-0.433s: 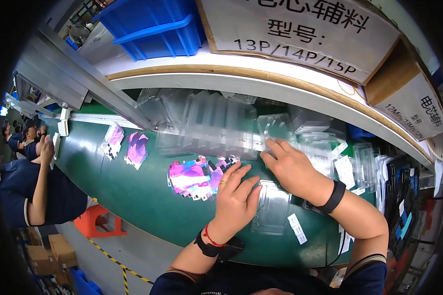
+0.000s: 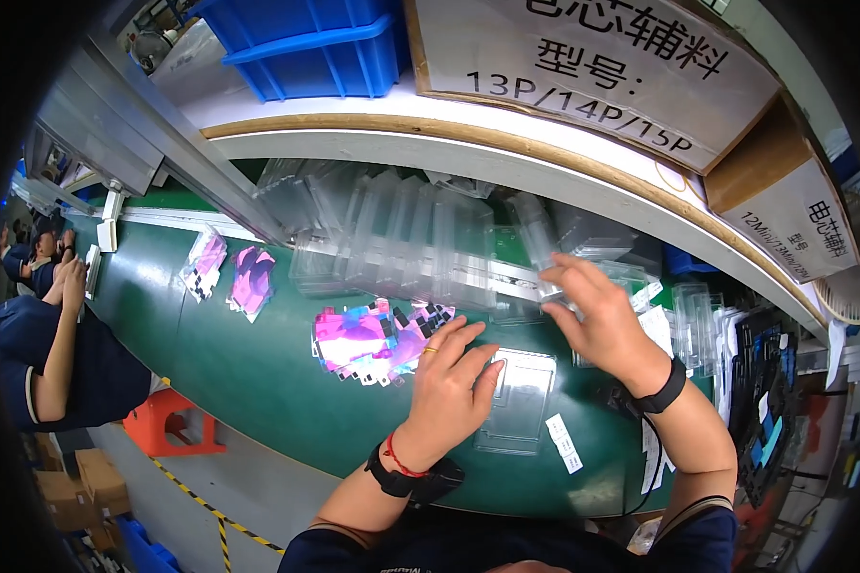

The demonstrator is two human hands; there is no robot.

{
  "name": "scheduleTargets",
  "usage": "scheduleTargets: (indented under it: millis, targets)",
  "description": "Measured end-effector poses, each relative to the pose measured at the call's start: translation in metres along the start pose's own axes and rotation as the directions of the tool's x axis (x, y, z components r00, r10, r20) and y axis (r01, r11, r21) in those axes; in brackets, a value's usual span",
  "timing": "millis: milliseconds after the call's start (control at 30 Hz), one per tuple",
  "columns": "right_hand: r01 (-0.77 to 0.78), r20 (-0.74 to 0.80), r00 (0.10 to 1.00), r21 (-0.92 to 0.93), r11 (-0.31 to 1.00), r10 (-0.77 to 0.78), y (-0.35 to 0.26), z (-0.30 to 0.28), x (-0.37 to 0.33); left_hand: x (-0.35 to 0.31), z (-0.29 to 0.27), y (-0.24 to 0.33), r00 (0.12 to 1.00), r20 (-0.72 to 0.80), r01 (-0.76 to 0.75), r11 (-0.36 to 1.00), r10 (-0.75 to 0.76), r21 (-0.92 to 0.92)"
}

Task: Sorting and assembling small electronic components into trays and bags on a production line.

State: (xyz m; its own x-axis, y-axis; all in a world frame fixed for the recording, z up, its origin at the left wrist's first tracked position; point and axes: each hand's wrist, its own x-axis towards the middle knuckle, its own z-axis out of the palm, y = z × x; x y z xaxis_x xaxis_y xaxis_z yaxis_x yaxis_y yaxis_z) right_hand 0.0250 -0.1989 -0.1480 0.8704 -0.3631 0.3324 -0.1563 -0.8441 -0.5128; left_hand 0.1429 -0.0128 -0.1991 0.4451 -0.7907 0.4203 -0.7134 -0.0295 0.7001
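My right hand (image 2: 607,320) is closed at the near end of a clear plastic tray (image 2: 532,229), which is tipped up on its side beside a row of stacked clear trays (image 2: 401,234). Thumb and fingers bend toward each other there; the exact contact is hard to see. Fingers apart, my left hand (image 2: 449,387) hovers by the right edge of a pile of shiny pink and purple film pieces (image 2: 358,346) and holds nothing. Right of it, another clear tray (image 2: 516,406) lies flat on the green table (image 2: 287,406).
A white label strip (image 2: 563,442) lies near the flat tray. Two smaller film stacks (image 2: 204,265) (image 2: 251,282) are at left. A shelf edge (image 2: 506,148) overhangs the trays, bearing a blue bin (image 2: 315,57). Dark parts (image 2: 769,401) stand at right. A co-worker (image 2: 72,368) sits at left.
My right hand has turned the clear tray from facing me to on its side, shifting slightly right. My left hand stays by the films. The whole view has shifted a little.
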Motion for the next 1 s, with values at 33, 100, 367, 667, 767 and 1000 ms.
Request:
scheduleTargets:
  millis: [33,100,367,667,767,1000]
  targets:
    - [-0.002,0.001,1.000,-0.003,1.000,0.002,0.001,-0.003,0.000,0.000,0.000,0.000,1.000,0.013,-0.003,1.000,0.003,0.005]
    - [-0.066,-0.052,0.996,0.049,0.997,0.069,0.004,-0.006,-0.001,0.000,0.002,0.000,1.000,0.023,0.000,1.000,0.000,0.007]
    - [0.002,-0.172,0.985,0.033,0.999,0.003,0.015,-0.014,0.003,0.003,0.002,-0.001,0.998,0.065,0.003,1.000,-0.004,0.008]
    - [0.021,-0.139,0.990,0.053,0.998,-0.014,0.013,-0.012,-0.004,0.002,0.002,0.001,0.996,0.089,0.008,1.000,-0.010,0.015]
    - [0.061,-0.054,0.997,0.036,0.997,-0.059,0.002,-0.002,-0.007,0.001,0.003,0.001,0.995,0.099,0.008,0.999,-0.012,0.033]
    - [0.119,0.079,0.989,0.115,0.986,-0.129,0.005,0.002,-0.008,0.002,0.003,-0.001,0.994,0.112,-0.002,1.000,0.000,0.019]
